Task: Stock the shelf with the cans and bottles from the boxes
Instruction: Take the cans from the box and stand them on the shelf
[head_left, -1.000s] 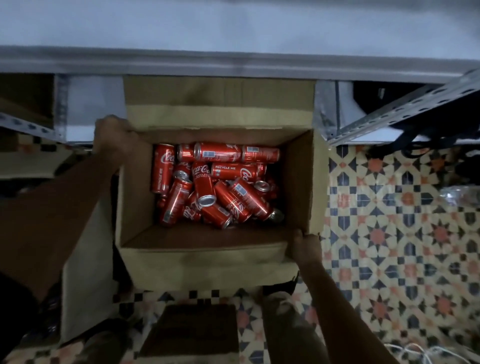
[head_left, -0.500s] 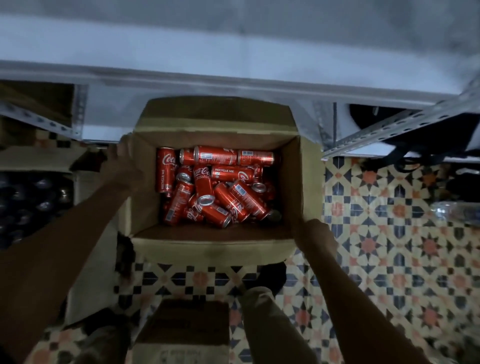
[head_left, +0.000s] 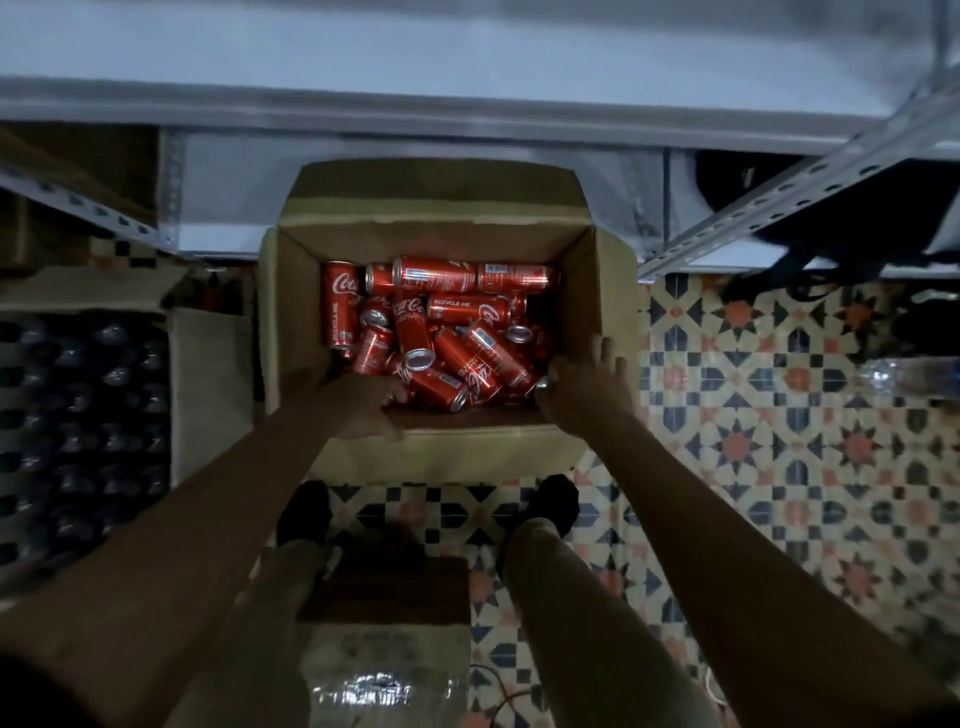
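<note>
At frame centre, the box (head_left: 436, 457) holds loose red cans (head_left: 441, 332). Left hand (head_left: 363, 402) curls around one; right hand (head_left: 589, 387) spreads fingers over another. Jumbled cans could slip and roll.

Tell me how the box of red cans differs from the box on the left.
The box of red cans holds red cans lying jumbled on their sides; the box on the left holds dark bottles packed in rows. The can box sits in front of the person, both hands at its near edge; the bottle box stands untouched. Both are open brown cardboard boxes on the patterned floor.
</note>
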